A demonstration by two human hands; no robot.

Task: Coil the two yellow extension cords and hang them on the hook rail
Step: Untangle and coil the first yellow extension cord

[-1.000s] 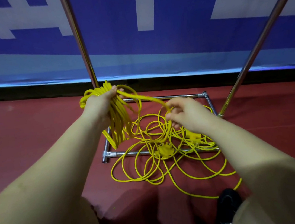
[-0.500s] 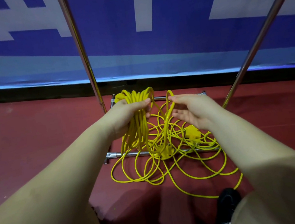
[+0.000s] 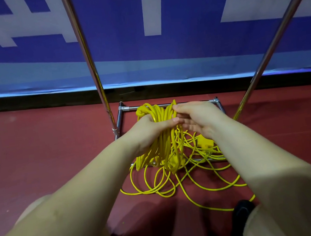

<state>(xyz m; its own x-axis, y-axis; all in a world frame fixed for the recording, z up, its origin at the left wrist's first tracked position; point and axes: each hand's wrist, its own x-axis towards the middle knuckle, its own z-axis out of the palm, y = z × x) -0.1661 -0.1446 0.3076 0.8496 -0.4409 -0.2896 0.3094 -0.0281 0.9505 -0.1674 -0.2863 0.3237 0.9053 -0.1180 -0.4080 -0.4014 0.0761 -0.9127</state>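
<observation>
Coiling's mid-way: left hand (image 3: 152,130) grips the yellow coil (image 3: 162,136) above the rack base (image 3: 121,119), right hand (image 3: 199,120) pinches a fresh loop on; next, gather loose cord (image 3: 177,185) below.

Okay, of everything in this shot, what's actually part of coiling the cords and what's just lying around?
Part of the job:
coil, gripped by the left hand
right hand, feeding a strand onto the coil
loose cord on the floor
rack

Just there:
banner
shoe
</observation>
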